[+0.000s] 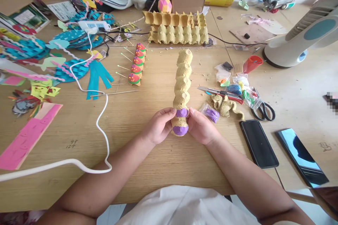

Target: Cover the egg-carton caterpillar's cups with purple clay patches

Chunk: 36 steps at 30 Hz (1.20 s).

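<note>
A long strip of beige egg carton [182, 86] lies lengthwise in front of me, with purple clay on its two nearest bumps. My left hand [160, 125] grips its left edge near the upper purple patch, thumb on top. On the opposite edge, my right hand [202, 126] holds the strip the same way, fingers curled beneath. A bag of purple clay [212, 114] rests just right of my right hand. Up and to the left stands a painted carton caterpillar [136, 65] in red and green, with pins sticking out of its left side.
A utility knife [221, 93], scissors [264, 109], clay bags and a red cup [254, 64] lie to the right, with two phones [260, 143] nearer. A white cable [101, 126] winds across the left. Egg cartons [182, 34] stand at the back; a white fan base [286, 51] is back right.
</note>
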{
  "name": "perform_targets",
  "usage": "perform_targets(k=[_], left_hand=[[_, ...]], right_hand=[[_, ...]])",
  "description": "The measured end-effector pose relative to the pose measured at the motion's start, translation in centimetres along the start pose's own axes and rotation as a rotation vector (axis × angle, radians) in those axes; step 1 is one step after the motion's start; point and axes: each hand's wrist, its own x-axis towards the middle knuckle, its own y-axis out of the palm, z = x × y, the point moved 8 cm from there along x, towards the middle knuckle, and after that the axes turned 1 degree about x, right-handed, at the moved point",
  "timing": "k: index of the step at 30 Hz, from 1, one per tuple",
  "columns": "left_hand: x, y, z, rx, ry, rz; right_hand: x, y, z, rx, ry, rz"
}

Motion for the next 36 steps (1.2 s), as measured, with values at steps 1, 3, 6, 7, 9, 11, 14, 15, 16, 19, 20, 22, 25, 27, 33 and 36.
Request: perform_targets(k=[1,3,6,7,9,11,14,15,16,19,20,22,25,27,33,36], left_hand=[[0.0,0.0,-0.1,0.005,0.011,-0.013],[-0.1,-0.1,-0.2,0.009,0.031,-0.039],[0.1,-0.2,-0.1,-0.022,0.034,-0.051],[0.2,-0.2,0.0,-0.039,0.029,-0.043],[0.3,-0.1,0.2,-0.064,0.015,-0.021],[0.3,0.0,0.3,-0.077,0.008,0.003],[0.4,0.2,0.4,-0.091,-0.008,0.05],[0.4,0.2,0.5,-0.097,-0.018,0.063],[0.4,0.2,0.6,-0.101,-0.029,0.069],[0.5,0.0,0.7,-0.094,-0.042,0.055],[0.5,-0.1,0.7,-0.085,-0.04,0.048],[0.6,-0.1,0.6,-0.066,-0.031,0.048],[0.5,0.0,0.5,-0.045,-0.018,0.078],[0.5,0.1,0.3,-0.027,-0.009,0.092],[0.3,-0.4,-0.4,0.051,0.025,0.073],[0.2,-0.6,-0.7,0.083,0.052,0.063]], right_hand=[[-0.1,0.2,0.1,-0.002,0.0,0.015],[-0.1,0.4,0.2,-0.016,-0.008,0.026],[-0.2,0.3,0.5,-0.043,-0.03,-0.007],[-0.2,0.2,0.6,-0.051,-0.036,-0.022],[-0.2,0.1,0.7,-0.07,-0.051,-0.053],[-0.2,-0.1,0.9,-0.089,-0.07,-0.079],[-0.2,-0.4,1.1,-0.125,-0.105,-0.11],[-0.2,-0.6,1.2,-0.144,-0.12,-0.121],[-0.2,-0.8,1.3,-0.165,-0.135,-0.132],[-0.1,-1.1,1.4,-0.223,-0.163,-0.137],[-0.1,-1.0,1.5,-0.239,-0.17,-0.127],[0.0,-0.9,1.6,-0.273,-0.184,-0.105],[-0.1,-0.7,1.8,-0.316,-0.199,-0.085],[-0.2,-0.5,1.8,-0.305,-0.191,-0.069],[-0.8,0.0,0.7,-0.12,-0.048,-0.051],[-0.9,0.2,0.2,-0.041,0.0,-0.048]])
